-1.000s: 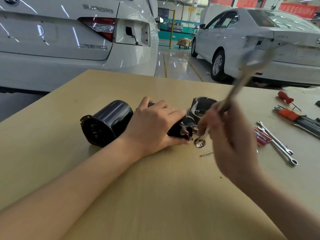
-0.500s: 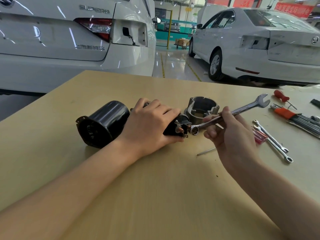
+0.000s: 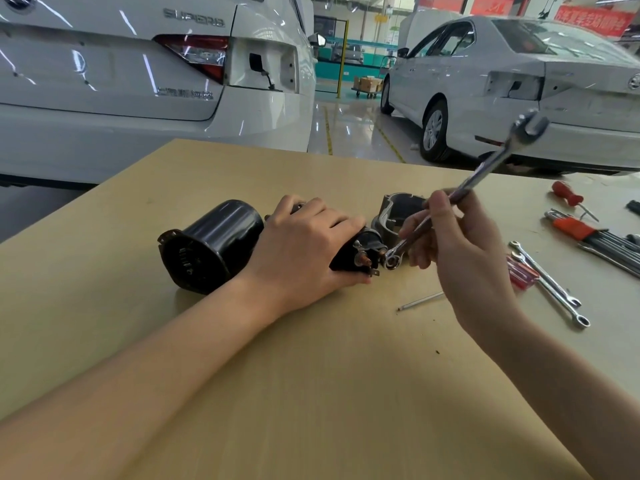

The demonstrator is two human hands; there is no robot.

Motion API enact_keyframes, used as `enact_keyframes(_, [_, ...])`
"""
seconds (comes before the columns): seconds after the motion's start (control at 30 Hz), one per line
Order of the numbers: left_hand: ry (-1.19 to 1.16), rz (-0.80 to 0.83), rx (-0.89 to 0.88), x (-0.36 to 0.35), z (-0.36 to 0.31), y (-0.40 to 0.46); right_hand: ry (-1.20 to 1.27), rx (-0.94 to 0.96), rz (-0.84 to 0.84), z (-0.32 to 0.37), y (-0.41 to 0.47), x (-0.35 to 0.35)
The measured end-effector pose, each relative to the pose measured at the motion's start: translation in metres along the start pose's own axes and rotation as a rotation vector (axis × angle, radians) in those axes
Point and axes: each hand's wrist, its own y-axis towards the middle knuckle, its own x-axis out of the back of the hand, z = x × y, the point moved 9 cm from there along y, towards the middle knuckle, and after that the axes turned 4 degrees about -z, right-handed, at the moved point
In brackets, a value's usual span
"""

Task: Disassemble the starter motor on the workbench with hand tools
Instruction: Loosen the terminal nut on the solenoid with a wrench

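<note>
The starter motor lies on its side on the wooden workbench (image 3: pixel 311 393). Its black cylindrical housing (image 3: pixel 211 247) points left and its grey nose casting (image 3: pixel 394 209) lies behind to the right. My left hand (image 3: pixel 304 251) grips the black solenoid (image 3: pixel 360 254), whose copper terminals face right. My right hand (image 3: pixel 460 258) holds a silver combination wrench (image 3: pixel 485 171) by the shank. The ring end of the wrench sits at the solenoid's terminal nut, and its open end tilts up to the right.
Right of my hands lie two more combination wrenches (image 3: pixel 550 285), a red-handled tool (image 3: pixel 519 271), an orange-holdered hex key set (image 3: pixel 588 233) and a red screwdriver (image 3: pixel 568 197). A thin long bolt (image 3: pixel 420 301) rests near my right wrist. White cars stand beyond the bench.
The wrench has swung about its ring end at the terminal: steeply up a second ago, nearly flat half a second ago, now tilted up again. My left hand has stayed on the solenoid.
</note>
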Motion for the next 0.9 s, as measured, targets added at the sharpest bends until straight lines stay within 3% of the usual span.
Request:
enact_keyframes(0.37, [0.034,-0.006,-0.039,0.001,0.003,0.001,-0.956,0.895,0.487,0.022,-0.061,-0.084])
enact_keyframes(0.6, [-0.028,0.045,-0.018,0.000,0.003,0.000,-0.936,1.183,0.562,0.034,-0.080,-0.077])
enact_keyframes(0.7, [-0.020,0.002,-0.036,0.003,0.001,0.002,-0.605,1.023,0.465,0.049,-0.074,-0.058])
enact_keyframes(0.83, [0.020,-0.037,-0.043,0.002,0.001,0.001,0.011,0.316,0.090,0.029,-0.032,-0.015])
enact_keyframes(0.9, [0.005,-0.023,-0.042,0.000,0.001,0.001,0.178,0.031,-0.055,0.009,-0.019,0.002])
